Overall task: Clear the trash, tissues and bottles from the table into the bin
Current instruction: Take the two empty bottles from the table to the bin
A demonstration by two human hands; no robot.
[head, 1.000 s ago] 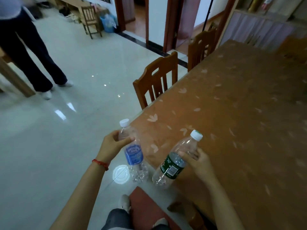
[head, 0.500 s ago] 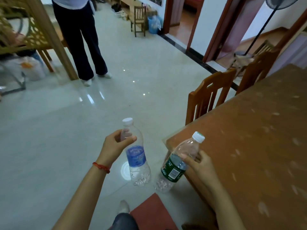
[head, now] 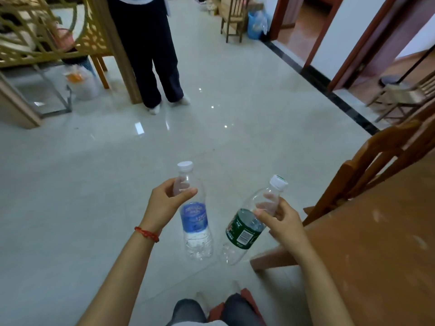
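Two clear, bumpy plastic bottles with white caps hang in the air over the shiny floor [head: 235,137]. The left hand [head: 162,205] pinches the blue-label bottle [head: 194,220] near its neck, and the right hand [head: 280,220] pinches the green-label bottle [head: 244,229], which tilts. The brown bench [head: 376,243] has slid to the right edge since before, and one wooden chair [head: 367,170] stands beside it.

This is a home, the dining part of a living room: glossy pale floor tiles [head: 247,142], a wooden dining table [head: 376,243] with wooden chairs [head: 367,170], red-brown door frames [head: 313,43] to other rooms, a carved wooden screen [head: 47,31]
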